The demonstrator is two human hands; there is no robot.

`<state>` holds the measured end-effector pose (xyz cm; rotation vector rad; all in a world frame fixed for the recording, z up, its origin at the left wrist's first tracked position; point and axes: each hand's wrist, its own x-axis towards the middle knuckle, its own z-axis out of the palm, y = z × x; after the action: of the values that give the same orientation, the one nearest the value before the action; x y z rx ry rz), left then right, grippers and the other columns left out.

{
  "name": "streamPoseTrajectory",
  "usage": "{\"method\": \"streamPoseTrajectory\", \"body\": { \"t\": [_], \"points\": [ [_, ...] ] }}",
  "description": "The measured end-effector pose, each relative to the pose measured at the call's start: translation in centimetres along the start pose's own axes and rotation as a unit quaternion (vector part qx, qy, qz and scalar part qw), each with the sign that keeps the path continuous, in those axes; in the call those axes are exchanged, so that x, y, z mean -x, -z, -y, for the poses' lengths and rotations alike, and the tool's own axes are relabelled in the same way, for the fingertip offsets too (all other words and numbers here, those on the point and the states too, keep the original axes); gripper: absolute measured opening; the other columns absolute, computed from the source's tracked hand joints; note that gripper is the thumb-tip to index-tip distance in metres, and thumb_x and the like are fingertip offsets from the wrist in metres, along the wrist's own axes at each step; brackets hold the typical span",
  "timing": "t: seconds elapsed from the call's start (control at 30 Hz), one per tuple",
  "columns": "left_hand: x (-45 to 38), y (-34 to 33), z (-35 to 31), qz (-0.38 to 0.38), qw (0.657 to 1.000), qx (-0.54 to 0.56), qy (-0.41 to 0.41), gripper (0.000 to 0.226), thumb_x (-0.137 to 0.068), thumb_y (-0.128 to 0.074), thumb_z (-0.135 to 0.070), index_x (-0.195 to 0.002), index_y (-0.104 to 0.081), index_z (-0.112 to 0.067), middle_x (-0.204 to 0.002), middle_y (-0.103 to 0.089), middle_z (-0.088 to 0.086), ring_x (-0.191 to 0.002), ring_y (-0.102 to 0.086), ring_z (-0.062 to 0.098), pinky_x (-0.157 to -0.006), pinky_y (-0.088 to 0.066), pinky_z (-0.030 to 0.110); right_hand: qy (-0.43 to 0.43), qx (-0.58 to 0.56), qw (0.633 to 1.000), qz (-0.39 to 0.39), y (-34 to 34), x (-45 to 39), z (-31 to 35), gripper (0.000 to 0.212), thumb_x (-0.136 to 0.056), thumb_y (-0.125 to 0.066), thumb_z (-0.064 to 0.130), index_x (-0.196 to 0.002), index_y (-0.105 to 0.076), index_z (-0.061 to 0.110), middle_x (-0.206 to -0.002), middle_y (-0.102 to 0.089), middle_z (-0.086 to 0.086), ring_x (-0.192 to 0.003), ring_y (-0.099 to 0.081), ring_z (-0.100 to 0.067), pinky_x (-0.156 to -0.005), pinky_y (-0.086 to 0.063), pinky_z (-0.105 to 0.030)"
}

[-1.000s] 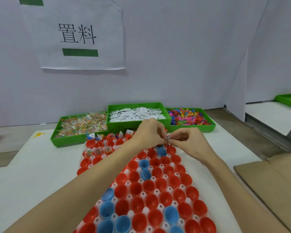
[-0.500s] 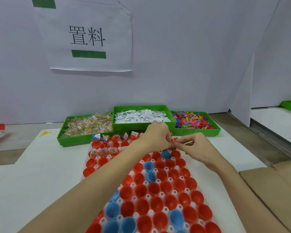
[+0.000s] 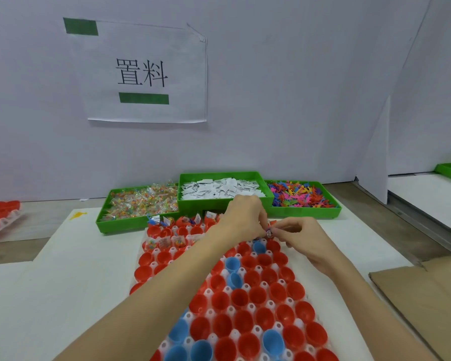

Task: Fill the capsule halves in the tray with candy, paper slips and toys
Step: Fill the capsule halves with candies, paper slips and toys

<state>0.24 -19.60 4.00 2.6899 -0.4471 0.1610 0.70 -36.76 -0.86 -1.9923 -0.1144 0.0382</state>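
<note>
Pinching one small item (image 3: pixel 269 233) between them, my left hand (image 3: pixel 241 220) and right hand (image 3: pixel 301 237) meet fingertip to fingertip, fingers curled, above the far rows of the tray (image 3: pixel 257 329). Red and blue capsule halves (image 3: pixel 258 295) fill it. Beyond stand green bins of candy (image 3: pixel 141 204), paper slips (image 3: pixel 219 190) and toys (image 3: pixel 301 195).
</note>
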Motion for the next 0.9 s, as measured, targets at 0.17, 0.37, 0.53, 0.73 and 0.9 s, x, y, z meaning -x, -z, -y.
{"method": "streamPoseTrajectory", "body": {
  "t": [0.17,0.37,0.53,0.73,0.9],
  "points": [
    [2.4,3.5,3.4,-0.132,0.988,0.079,0.022,0.014,-0.097,-0.067,-0.019,-0.102,-0.078,-0.013,-0.086,-0.07,-0.007,-0.072,-0.058,-0.001,-0.069,-0.049,0.014,0.031,-0.038,0.998,-0.033,0.4,0.4,0.7,0.013,-0.096,-0.068,0.017,-0.089,-0.079,0.018,-0.08,-0.076,-0.003,-0.073,-0.065,-0.012,-0.059,-0.05,-0.022],
    [6.2,7.7,14.1,-0.322,0.93,-0.001,0.175,0.018,-0.1,-0.055,-0.004,-0.114,-0.067,-0.004,-0.102,-0.07,0.01,-0.08,-0.062,0.02,-0.069,-0.046,0.02,0.085,-0.014,0.995,-0.049,-0.4,1.0,1.7,0.023,-0.099,-0.061,0.013,-0.088,-0.079,0.021,-0.077,-0.076,0.003,-0.067,-0.067,-0.007,-0.064,-0.049,-0.023],
    [9.6,7.9,20.6,-0.066,0.968,-0.136,0.202,0.026,-0.101,-0.056,-0.008,-0.123,-0.071,-0.007,-0.124,-0.07,0.01,-0.114,-0.062,0.029,-0.091,-0.047,0.035,0.127,0.013,0.991,-0.037,-1.2,1.6,2.1,0.022,-0.099,-0.062,0.012,-0.089,-0.078,0.024,-0.075,-0.075,0.005,-0.065,-0.067,-0.007,-0.058,-0.048,-0.017],
    [10.2,7.9,21.0,-0.114,0.972,-0.142,0.146,0.012,-0.095,-0.064,-0.002,-0.096,-0.075,-0.007,-0.097,-0.073,0.006,-0.087,-0.063,0.023,-0.071,-0.041,0.027,0.142,0.013,0.989,-0.032,-1.4,1.9,2.4,0.023,-0.099,-0.061,0.009,-0.088,-0.077,0.021,-0.073,-0.074,0.004,-0.062,-0.066,-0.008,-0.057,-0.049,-0.013],
    [10.1,7.9,20.4,-0.136,0.966,-0.174,0.132,0.016,-0.097,-0.059,0.0,-0.094,-0.075,0.0,-0.097,-0.069,0.013,-0.094,-0.062,0.031,-0.077,-0.048,0.036,0.147,0.029,0.988,-0.039,-1.4,1.9,2.6,0.021,-0.099,-0.062,0.011,-0.089,-0.077,0.022,-0.073,-0.074,0.006,-0.063,-0.068,-0.008,-0.056,-0.049,-0.013]
  ]
}}
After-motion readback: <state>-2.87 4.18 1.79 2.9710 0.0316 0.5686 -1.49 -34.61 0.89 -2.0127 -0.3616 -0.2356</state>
